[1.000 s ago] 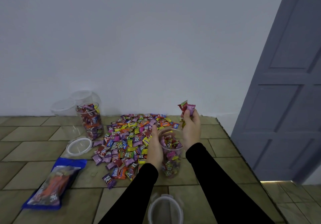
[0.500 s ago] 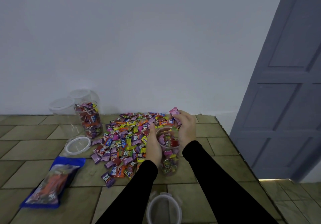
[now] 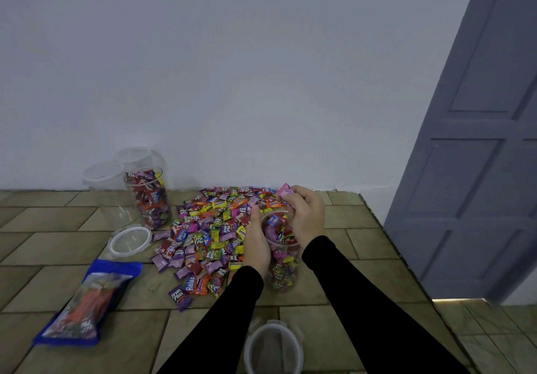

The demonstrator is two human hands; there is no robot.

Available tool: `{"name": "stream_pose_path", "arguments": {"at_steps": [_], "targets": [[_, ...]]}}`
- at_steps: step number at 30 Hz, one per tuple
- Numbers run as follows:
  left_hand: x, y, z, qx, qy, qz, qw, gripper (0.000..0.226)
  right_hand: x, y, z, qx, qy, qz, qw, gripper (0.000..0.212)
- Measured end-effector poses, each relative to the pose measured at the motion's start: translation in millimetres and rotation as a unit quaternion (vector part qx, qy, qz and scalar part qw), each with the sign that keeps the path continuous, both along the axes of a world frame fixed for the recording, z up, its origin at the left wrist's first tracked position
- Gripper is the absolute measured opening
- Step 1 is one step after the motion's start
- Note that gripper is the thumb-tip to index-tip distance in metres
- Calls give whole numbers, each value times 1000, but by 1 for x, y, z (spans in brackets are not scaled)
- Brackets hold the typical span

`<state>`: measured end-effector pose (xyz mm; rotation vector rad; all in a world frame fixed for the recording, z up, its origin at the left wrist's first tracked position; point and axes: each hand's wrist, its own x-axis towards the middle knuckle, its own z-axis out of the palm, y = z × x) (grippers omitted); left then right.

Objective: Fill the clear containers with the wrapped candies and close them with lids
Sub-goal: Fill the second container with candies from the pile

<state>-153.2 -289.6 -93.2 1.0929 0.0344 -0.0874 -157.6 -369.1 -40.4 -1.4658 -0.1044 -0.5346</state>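
Right hand [image 3: 305, 214]: we pinch a pink candy [image 3: 284, 191] at the fingertips, held over the far rim of the jar, fingers curled round it.
Left hand [image 3: 257, 240]: we grip the jar [image 3: 283, 257] from its left side, thumb at the rim, palm against the wall.
Jar: upright on the tiled floor [image 3: 334, 272], lid off, partly filled with mixed wrapped candies; it stands at the right edge of the pile.
Pile [image 3: 215, 228]: loose wrapped candies, purple, yellow, orange, red and green, spread on the floor from near the wall toward us, just left of the jar.
Second jar [image 3: 148, 198]: upright at the far left of the pile, filled close to the rim, no lid on it.
Empty jars [image 3: 116, 170]: two clear ones behind and left of the second jar, against the wall; we cannot tell if they carry lids.
Lid A [image 3: 130, 241]: clear round lid, flat on the floor, between the second jar and the bag.
Lid B [image 3: 273, 347]: clear round lid on the floor at the bottom of the view, between our sleeves [image 3: 363, 301], nearer to us than the jar.
Bag [image 3: 87, 301]: blue-edged packet with a clear window, lying flat at lower left, well apart from the jar.
Door [image 3: 476, 155]: grey panelled, at right.
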Motion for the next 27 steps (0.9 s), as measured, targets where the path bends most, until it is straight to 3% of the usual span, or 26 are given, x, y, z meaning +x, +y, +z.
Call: {"name": "stream_pose_path", "arguments": {"at_steps": [7, 14, 16, 18, 20, 22, 25, 27], "targets": [[2, -2, -5, -9, 17, 16, 1000, 61, -2, -4, 5, 23, 11, 67, 997, 16], [-1, 0, 0, -4, 28, 21, 999, 57, -1, -3, 2, -23, 1, 49, 999, 14], [-2, 0, 2, 10, 28, 15, 999, 56, -3, -3, 2, -49, 15, 59, 997, 13], [-3, 1, 2, 18, 18, 13, 1000, 56, -4, -7, 7, -140, 15, 67, 988, 12], [-2, 1, -1, 14, 10, 30, 999, 66, -5, -18, 16, -308, 2, 85, 948, 16], [2, 1, -8, 26, 7, 24, 999, 84, -4, -29, 24, -467, 19, 121, 876, 22], [2, 2, -7, 54, 1, 11, 998, 68, -5, -35, 38, -586, 152, 176, 776, 35], [1, 2, -5, 62, 2, 7, 998, 69, -6, -31, 45, -647, 176, 176, 721, 43]]}}
